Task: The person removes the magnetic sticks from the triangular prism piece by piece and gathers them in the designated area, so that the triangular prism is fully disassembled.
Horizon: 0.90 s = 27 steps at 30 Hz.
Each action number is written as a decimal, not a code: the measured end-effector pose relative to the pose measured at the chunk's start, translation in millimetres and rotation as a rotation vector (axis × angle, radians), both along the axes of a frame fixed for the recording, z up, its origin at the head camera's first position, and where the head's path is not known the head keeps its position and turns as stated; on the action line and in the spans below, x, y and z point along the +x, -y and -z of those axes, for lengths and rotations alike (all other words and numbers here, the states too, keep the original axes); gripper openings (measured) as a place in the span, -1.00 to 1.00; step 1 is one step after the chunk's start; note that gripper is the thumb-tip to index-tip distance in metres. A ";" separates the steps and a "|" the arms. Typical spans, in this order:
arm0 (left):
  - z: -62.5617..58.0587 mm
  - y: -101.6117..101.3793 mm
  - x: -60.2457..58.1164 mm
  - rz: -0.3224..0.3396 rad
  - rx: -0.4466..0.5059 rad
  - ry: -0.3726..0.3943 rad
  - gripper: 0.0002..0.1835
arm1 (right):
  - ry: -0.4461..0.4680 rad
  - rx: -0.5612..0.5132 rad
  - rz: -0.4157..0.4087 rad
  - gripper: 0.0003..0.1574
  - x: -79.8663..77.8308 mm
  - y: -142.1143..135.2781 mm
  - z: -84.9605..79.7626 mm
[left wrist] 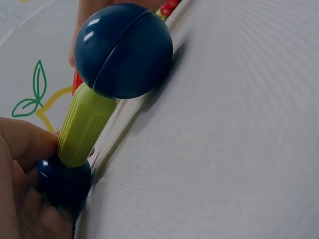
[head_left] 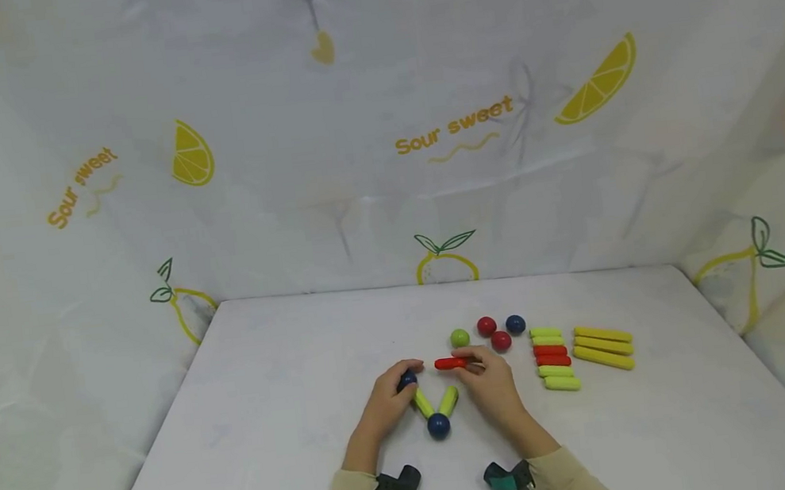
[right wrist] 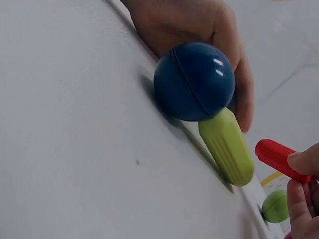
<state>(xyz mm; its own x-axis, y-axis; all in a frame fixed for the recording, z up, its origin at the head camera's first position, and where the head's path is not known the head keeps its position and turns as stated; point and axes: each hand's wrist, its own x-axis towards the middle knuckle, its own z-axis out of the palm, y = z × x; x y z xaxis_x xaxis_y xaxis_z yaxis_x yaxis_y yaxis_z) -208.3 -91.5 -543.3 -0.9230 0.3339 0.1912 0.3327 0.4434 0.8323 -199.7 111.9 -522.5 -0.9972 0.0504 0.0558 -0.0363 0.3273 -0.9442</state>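
A V of two yellow-green sticks lies on the table, joined at a blue ball (head_left: 439, 426) nearest the person. My left hand (head_left: 382, 403) grips a second blue ball (left wrist: 62, 181) at the far end of the left stick (left wrist: 85, 130), its thumb by that stick. The right stick (right wrist: 227, 148) has a free far end. Between thumb and fingers, my right hand (head_left: 494, 388) pinches a short red stick (right wrist: 275, 155), held level beyond the V, with one end pointing at the left hand.
Behind the right hand lie a green ball (head_left: 460, 338), two red balls (head_left: 486, 326) and another blue ball (head_left: 515, 324). To their right, short yellow-green and red sticks (head_left: 551, 350) form a column, beside three longer yellow sticks (head_left: 604, 357). A lemon-print cloth (head_left: 290, 232) hangs behind the table.
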 end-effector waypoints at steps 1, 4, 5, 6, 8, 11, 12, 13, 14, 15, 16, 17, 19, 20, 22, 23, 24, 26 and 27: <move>0.1 -0.4 -0.1 -0.001 0.000 0.003 -0.62 | 0.013 -0.008 -0.012 -0.66 1.3 -4.6 -1.5; 0.1 -1.5 0.1 -0.007 -0.006 0.006 -0.62 | 0.045 0.000 -0.034 -0.65 6.3 -20.0 -7.5; 0.0 -1.6 0.1 -0.008 -0.006 0.004 -0.62 | 0.050 0.003 -0.042 -0.64 8.3 -26.1 -9.5; -0.3 -1.8 0.3 -0.007 -0.004 0.004 -0.62 | 0.061 0.015 -0.045 -0.63 10.6 -32.7 -11.6; -0.7 -2.0 0.8 -0.005 -0.001 -0.002 -0.62 | 0.066 0.041 -0.042 -0.62 15.5 -47.3 -15.3; -0.9 -1.9 1.4 -0.004 0.000 -0.005 -0.63 | 0.068 0.089 -0.027 -0.60 23.6 -71.0 -19.2; -1.0 -1.8 1.4 -0.004 -0.001 -0.006 -0.63 | 0.072 0.113 -0.014 -0.59 26.9 -78.7 -20.4; -1.0 -1.8 1.4 -0.006 -0.003 -0.005 -0.63 | 0.076 0.130 -0.003 -0.59 30.1 -86.4 -21.3; -1.1 -1.8 1.4 -0.007 -0.004 -0.006 -0.63 | 0.084 0.145 0.010 -0.58 33.3 -93.9 -22.1; -1.0 -1.7 1.3 -0.009 -0.004 -0.003 -0.63 | 0.094 0.171 0.025 -0.57 37.0 -100.8 -22.6; -1.0 -1.6 1.3 -0.009 -0.003 -0.001 -0.63 | 0.101 0.192 0.040 -0.56 40.5 -107.4 -22.8; -1.1 -1.6 1.2 -0.009 -0.003 0.002 -0.63 | 0.112 0.203 0.051 -0.55 43.9 -113.7 -22.8; -1.1 -1.4 1.1 -0.009 0.001 0.007 -0.63 | 0.132 0.223 0.073 -0.54 50.2 -124.9 -21.6; -1.1 -1.3 1.1 -0.009 0.003 0.009 -0.63 | 0.143 0.239 0.084 -0.54 53.2 -129.8 -20.5; -0.9 -1.1 1.1 -0.011 0.003 0.014 -0.63 | 0.170 0.261 0.098 -0.52 58.5 -137.8 -18.6; -0.7 -1.0 1.2 -0.013 0.003 0.014 -0.63 | 0.182 0.272 0.103 -0.52 60.8 -141.1 -17.7; -0.6 -1.0 1.3 -0.014 0.003 0.014 -0.63 | 0.192 0.285 0.109 -0.50 62.8 -143.9 -16.8; -0.4 -1.0 1.5 -0.017 0.006 0.014 -0.63 | 0.212 0.299 0.115 -0.45 65.6 -147.8 -15.3; -0.2 -1.0 1.7 -0.018 0.006 0.015 -0.63 | 0.220 0.302 0.117 -0.42 66.4 -149.1 -14.8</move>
